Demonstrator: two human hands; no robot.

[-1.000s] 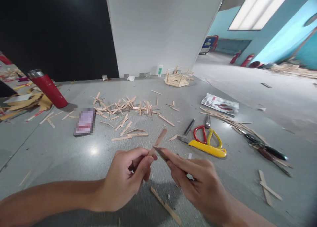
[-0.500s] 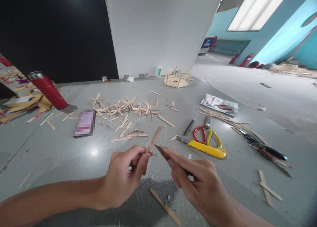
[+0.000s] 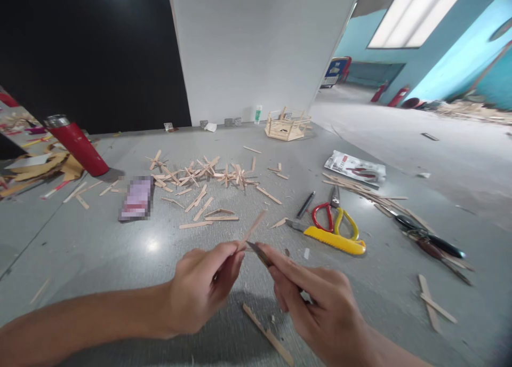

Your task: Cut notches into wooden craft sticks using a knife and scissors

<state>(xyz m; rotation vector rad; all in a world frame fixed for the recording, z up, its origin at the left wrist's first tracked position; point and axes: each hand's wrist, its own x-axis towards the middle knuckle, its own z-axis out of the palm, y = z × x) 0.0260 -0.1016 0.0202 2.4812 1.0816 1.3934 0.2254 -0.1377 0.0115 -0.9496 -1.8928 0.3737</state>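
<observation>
Pale wood shows between the two hands: a thin stick (image 3: pixel 255 224), pinched near its lower end by the thumb and fingers of the left hand (image 3: pixel 205 288), its free end slanting up and away above the grey table (image 3: pixel 100 260). The right hand (image 3: pixel 320 305) grips a blade (image 3: pixel 260 254) in closed fingers, its point right at the stick, just beyond the left fingertips; whether they touch I cannot tell. Below, between the hands, a ragged-edged strip (image 3: pixel 267 334) lies on the table. Beyond them spreads a loose heap of sticks (image 3: pixel 212 170), with a wooden frame (image 3: pixel 286 131) farther back, near a small tube (image 3: pixel 258 114). A yellow cutter (image 3: pixel 336 241) lies ahead of the right hand, beside pliers (image 3: pixel 335 199) with one red and one yellow handle. Off to the left, a red flask (image 3: pixel 79 147) stands near the blurred-out phone (image 3: pixel 136 198).
</observation>
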